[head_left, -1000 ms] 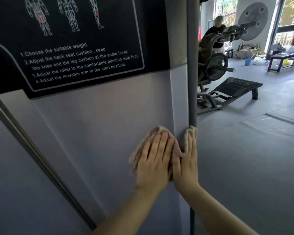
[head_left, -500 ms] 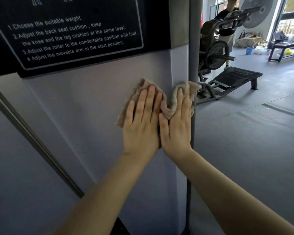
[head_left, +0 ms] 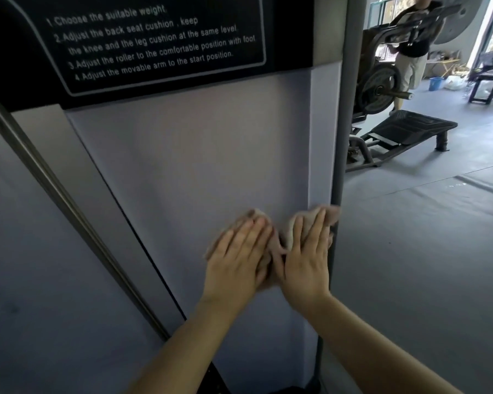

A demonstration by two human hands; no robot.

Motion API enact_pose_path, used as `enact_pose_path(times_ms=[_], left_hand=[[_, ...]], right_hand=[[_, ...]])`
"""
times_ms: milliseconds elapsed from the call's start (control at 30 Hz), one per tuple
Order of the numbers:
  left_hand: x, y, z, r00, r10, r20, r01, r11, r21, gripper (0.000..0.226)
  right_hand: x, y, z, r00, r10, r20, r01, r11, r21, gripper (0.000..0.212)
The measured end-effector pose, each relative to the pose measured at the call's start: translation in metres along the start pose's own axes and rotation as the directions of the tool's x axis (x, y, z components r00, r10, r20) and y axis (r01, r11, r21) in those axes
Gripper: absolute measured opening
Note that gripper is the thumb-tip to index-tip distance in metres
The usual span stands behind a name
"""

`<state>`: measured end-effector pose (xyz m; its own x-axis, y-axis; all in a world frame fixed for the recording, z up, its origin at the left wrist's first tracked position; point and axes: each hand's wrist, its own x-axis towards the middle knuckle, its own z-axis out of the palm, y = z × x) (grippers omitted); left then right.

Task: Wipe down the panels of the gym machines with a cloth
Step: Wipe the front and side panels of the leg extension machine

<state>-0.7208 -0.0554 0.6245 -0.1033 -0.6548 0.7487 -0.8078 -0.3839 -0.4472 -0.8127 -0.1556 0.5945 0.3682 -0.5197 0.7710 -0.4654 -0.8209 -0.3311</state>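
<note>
The left hand [head_left: 239, 251] and right hand [head_left: 306, 257] lie side by side, fingers straight, pressing a beige cloth [head_left: 289, 233] flat against the grey panel [head_left: 197, 172] at its right edge, where the cloth folds round the corner by the upright post [head_left: 345, 109]. An instruction label [head_left: 154, 41] sits along the panel's top. Behind stand a plate-loaded machine [head_left: 387, 89], a person [head_left: 411, 52] and grey floor [head_left: 424, 251]. Since half a second ago both hands have slid down, away from the label
</note>
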Motion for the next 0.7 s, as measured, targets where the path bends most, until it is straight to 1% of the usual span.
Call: enact_pose_path(times_ms=[33,133,167,233,267,333,433,500,533,600,667,700], left_hand=[[0.018,-0.008,-0.008,0.998,-0.053,-0.043,0.054,0.999,0.003,0.068],[0.061,-0.029,-0.030,0.967,-0.209,-0.145,0.214,0.976,0.024,0.061],[0.068,-0.033,-0.034,0.957,-0.243,-0.160,0.252,0.967,0.033,0.060],[0.071,-0.036,-0.035,0.949,-0.264,-0.176,0.276,0.960,0.049,0.061],[0.066,-0.034,-0.032,0.949,-0.261,-0.176,0.274,0.960,0.052,0.062],[0.045,-0.027,-0.021,0.960,-0.241,-0.143,0.252,0.966,0.060,0.064],[-0.008,-0.015,-0.002,0.983,-0.181,-0.023,0.182,0.981,0.063,0.064],[-0.042,-0.010,0.004,0.986,-0.164,0.037,0.161,0.985,0.067,0.074],[-0.053,-0.008,0.004,0.985,-0.160,0.065,0.156,0.986,0.066,0.080],[-0.058,-0.011,0.001,0.984,-0.151,0.091,0.144,0.987,0.073,0.081],[-0.047,-0.023,-0.008,0.981,-0.183,0.058,0.177,0.980,0.090,0.080],[-0.036,-0.031,-0.014,0.975,-0.221,0.011,0.219,0.971,0.091,0.076]], right_hand=[[0.022,-0.008,-0.009,0.999,-0.015,-0.048,0.016,1.000,0.016,0.065],[0.079,-0.028,-0.039,0.977,-0.117,-0.179,0.114,0.993,-0.027,0.064],[0.090,-0.033,-0.046,0.969,-0.141,-0.202,0.134,0.990,-0.050,0.066],[0.094,-0.037,-0.050,0.961,-0.163,-0.223,0.143,0.985,-0.100,0.067],[0.090,-0.037,-0.046,0.961,-0.174,-0.213,0.149,0.981,-0.127,0.066],[0.068,-0.031,-0.032,0.968,-0.203,-0.145,0.180,0.971,-0.157,0.063],[0.018,-0.013,-0.004,0.966,-0.254,0.054,0.259,0.949,-0.180,0.065],[-0.016,-0.006,0.009,0.944,-0.290,0.160,0.317,0.930,-0.185,0.064],[-0.027,-0.006,0.012,0.942,-0.286,0.177,0.317,0.930,-0.185,0.064],[-0.027,-0.015,0.011,0.960,-0.246,0.137,0.267,0.948,-0.174,0.064],[-0.003,-0.036,0.005,0.971,-0.230,0.061,0.236,0.964,-0.122,0.061],[0.014,-0.047,0.000,0.969,-0.245,0.024,0.246,0.966,-0.083,0.059]])
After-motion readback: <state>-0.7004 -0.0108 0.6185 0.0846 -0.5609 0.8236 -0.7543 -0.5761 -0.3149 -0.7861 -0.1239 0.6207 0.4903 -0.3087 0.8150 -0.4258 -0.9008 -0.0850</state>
